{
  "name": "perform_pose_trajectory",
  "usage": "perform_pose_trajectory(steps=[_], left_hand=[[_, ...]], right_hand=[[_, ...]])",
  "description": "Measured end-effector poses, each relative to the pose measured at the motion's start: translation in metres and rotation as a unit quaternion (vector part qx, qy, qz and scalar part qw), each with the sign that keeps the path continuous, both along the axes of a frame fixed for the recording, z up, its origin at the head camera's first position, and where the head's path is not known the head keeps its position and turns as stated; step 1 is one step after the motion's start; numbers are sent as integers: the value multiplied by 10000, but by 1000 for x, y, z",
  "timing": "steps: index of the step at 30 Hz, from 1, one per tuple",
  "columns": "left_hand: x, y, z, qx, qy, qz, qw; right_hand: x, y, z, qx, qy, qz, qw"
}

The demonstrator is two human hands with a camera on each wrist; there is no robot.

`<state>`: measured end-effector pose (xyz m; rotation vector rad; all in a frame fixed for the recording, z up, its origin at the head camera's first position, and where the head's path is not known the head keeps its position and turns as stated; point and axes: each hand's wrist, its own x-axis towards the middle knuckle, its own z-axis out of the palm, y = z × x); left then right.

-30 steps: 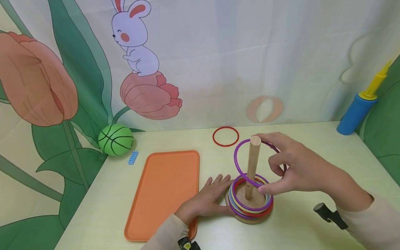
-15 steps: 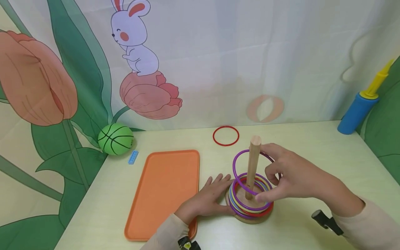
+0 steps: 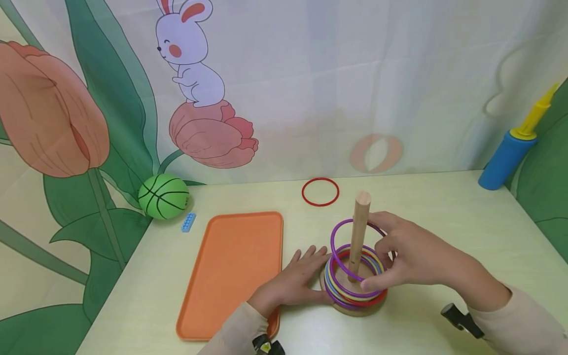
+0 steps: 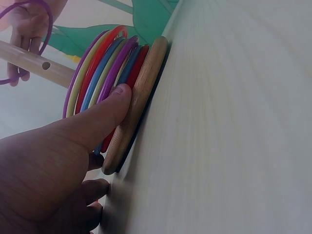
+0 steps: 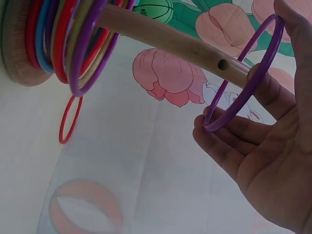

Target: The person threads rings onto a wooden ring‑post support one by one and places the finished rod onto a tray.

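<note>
A wooden ring-toss stand has a round base (image 3: pixel 355 311) and an upright peg (image 3: pixel 358 222). Several coloured rings (image 4: pixel 100 68), purple, yellow, red and blue, are stacked round the peg on the base. My right hand (image 3: pixel 412 251) holds a purple ring (image 3: pixel 334 244) by its right side, thumb and fingers spread along it. That ring is tilted and encircles the peg above the stack; its peg end shows inside the ring (image 5: pixel 248 87) in the right wrist view. My left hand (image 3: pixel 297 283) rests at the stand's left side, fingers extended, thumb touching the lower rings and base.
A red ring (image 3: pixel 320 192) lies flat behind the stand. An orange tray (image 3: pixel 235 271) is at the left, partly under my left forearm. Farther back are a green ball (image 3: pixel 164 196) and a blue toy brick (image 3: pixel 188 222). A blue and yellow pump (image 3: pixel 508 160) leans at the back right.
My right hand has moved down and slightly left, lowering the purple ring along the peg. The left hand, the stand and the stacked rings stay in place.
</note>
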<state>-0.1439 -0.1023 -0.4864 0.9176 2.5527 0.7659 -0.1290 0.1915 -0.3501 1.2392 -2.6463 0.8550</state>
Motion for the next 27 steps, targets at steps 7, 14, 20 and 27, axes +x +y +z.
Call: perform_pose_trajectory(steps=[7, 14, 20, 27], left_hand=[[1, 0, -1, -77, 89, -18, 9999], [1, 0, 0, -29, 19, 6, 10000], [-1, 0, 0, 9, 14, -18, 10000], [-1, 1, 1, -58, 59, -6, 10000]], right_hand=[[0, -4, -15, 135, -346, -140, 9992], [0, -6, -28, 231, -556, -240, 9979], [-3, -8, -40, 311, -792, -139, 9963], [-6, -8, -50, 536, -792, -138, 9953]])
